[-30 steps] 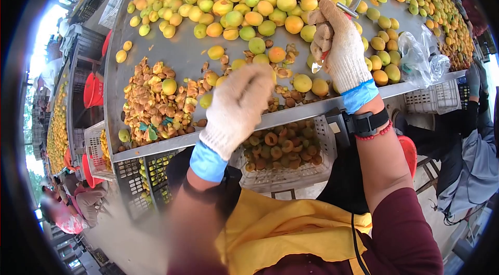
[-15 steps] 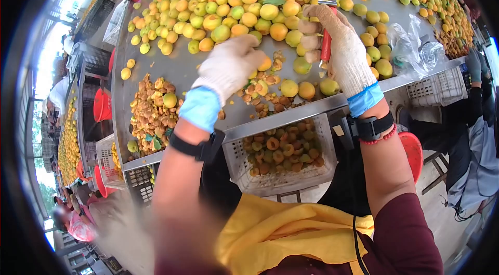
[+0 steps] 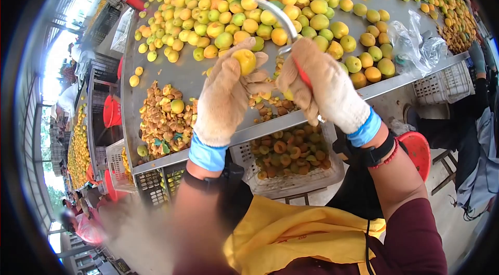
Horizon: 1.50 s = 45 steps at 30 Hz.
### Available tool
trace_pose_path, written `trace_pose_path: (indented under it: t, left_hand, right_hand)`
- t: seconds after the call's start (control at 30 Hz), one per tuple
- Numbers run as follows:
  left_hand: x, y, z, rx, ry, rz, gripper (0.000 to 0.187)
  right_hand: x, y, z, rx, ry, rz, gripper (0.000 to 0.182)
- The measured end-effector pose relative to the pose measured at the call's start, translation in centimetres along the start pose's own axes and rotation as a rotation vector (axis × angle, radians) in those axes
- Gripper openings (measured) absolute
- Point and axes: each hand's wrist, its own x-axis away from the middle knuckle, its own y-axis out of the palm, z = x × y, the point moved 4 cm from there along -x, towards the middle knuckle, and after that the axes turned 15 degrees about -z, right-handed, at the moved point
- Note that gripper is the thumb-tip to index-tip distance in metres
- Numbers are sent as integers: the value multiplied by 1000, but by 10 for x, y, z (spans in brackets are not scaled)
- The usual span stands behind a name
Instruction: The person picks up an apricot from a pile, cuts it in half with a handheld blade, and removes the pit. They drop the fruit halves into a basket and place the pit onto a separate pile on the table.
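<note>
My gloved left hand (image 3: 224, 93) has its fingers around a yellow apricot (image 3: 244, 62), held above the near part of the metal table (image 3: 179, 70). In my gloved right hand (image 3: 323, 85) is a curved knife (image 3: 283, 19) with a red handle; its blade arcs up and to the left, above the fruit. The two hands are close together, and the blade appears apart from the held apricot. A large heap of yellow and green apricots (image 3: 223, 15) lies beyond my hands. Behind and below them are cut fruit scraps, partly hidden.
A pile of brown-orange scraps (image 3: 163, 119) lies at the table's left. Below the front edge, a white crate (image 3: 291, 186) holds halved apricots. A clear plastic bag (image 3: 418, 41) lies at right, near a red bucket (image 3: 416, 153). Other people are at the far sides.
My left hand has lifted an apricot from the table and turned it up. My right hand has come left and lower, tilting the knife's blade leftward.
</note>
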Motion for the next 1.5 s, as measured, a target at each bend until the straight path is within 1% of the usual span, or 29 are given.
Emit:
trace_pose_path:
  t: [0.03, 0.07, 0.1, 0.13, 0.17, 0.2, 0.27, 0.33, 0.4, 0.47, 0.5, 0.57, 0.77, 0.8, 0.83, 0.87, 0.9, 0.93, 1.0, 1.07, 1.1, 1.13, 1.2, 1.33, 1.4, 1.5]
  left_hand:
    - [5, 6, -1, 28, 45, -2, 60]
    - [10, 9, -1, 56, 88, -5, 63]
    - [17, 8, 0, 49, 90, -76, 67]
    - [20, 7, -1, 51, 91, -76, 67]
    - [21, 5, -2, 19, 107, -86, 69]
    - [23, 5, -2, -13, 121, -94, 71]
    - [27, 10, 0, -43, 125, -63, 71]
    - [29, 9, 3, -73, 126, -29, 71]
    - [30, 4, 6, -197, 87, -23, 89]
    - [32, 8, 11, -203, 92, -15, 90]
    - [33, 9, 12, -212, 96, -10, 90]
    - [35, 8, 14, -238, 100, 6, 89]
    - [41, 6, 15, -327, 112, 34, 85]
    - [42, 5, 15, -359, 116, 48, 84]
    - [42, 5, 15, -359, 116, 49, 84]
    - [42, 5, 14, -250, 146, 31, 74]
    - [42, 5, 15, -142, 175, 15, 65]
    - [42, 2, 16, -144, 178, 18, 65]
    - [41, -4, 19, -114, 212, 40, 72]
    - [41, -3, 21, -108, 218, 34, 74]
    - [41, -2, 22, -101, 223, 27, 76]
    - [41, -2, 21, -101, 224, 28, 76]
    - [42, -4, 17, -97, 234, 38, 75]
    - [41, 2, 19, -106, 266, 69, 73]
    - [43, 2, 16, -100, 259, 113, 72]
    - [43, 11, 16, -41, 265, 101, 69]
  right_hand:
    - [1, 8, 1, 3, -26, -64, 65]
    - [2, 16, 5, 3, -25, -64, 65]
    - [2, 25, 8, -13, -15, -88, 64]
    - [2, 31, 11, -28, -6, -113, 63]
    - [3, 33, 14, -69, 46, -117, 57]
    - [3, 36, 15, -66, 49, -117, 57]
    - [2, 40, 15, -67, -18, -23, 50]
    - [0, 42, 17, -63, -22, -36, 47]
    - [-2, 46, 17, -60, -29, -49, 45]
    - [-2, 48, 10, 117, -55, 56, 43]
    - [-2, 49, 12, 117, -51, 54, 43]
    - [-3, 52, 11, 197, -138, 41, 43]
    - [0, 53, 9, 348, -135, 49, 43]
    - [1, 52, 9, 349, -134, 48, 43]
    - [2, 51, 11, 277, -119, 27, 42]
    - [2, 50, 12, 206, -103, 6, 41]
    - [2, 51, 13, 206, -103, 3, 41]
    - [1, 51, 16, 245, -83, 29, 36]
    - [0, 51, 22, 284, -65, 53, 35]
    - [0, 54, 26, 520, -112, 44, 36]
    - [0, 57, 28, 431, -70, 20, 36]
    - [-1, 58, 29, 431, -70, 19, 36]
    - [-2, 59, 28, 518, -147, 54, 35]
    - [2, 66, 25, 474, -78, 34, 34]
    - [3, 67, 20, 594, -140, 85, 33]
    - [4, 69, 24, 594, -99, 111, 31]
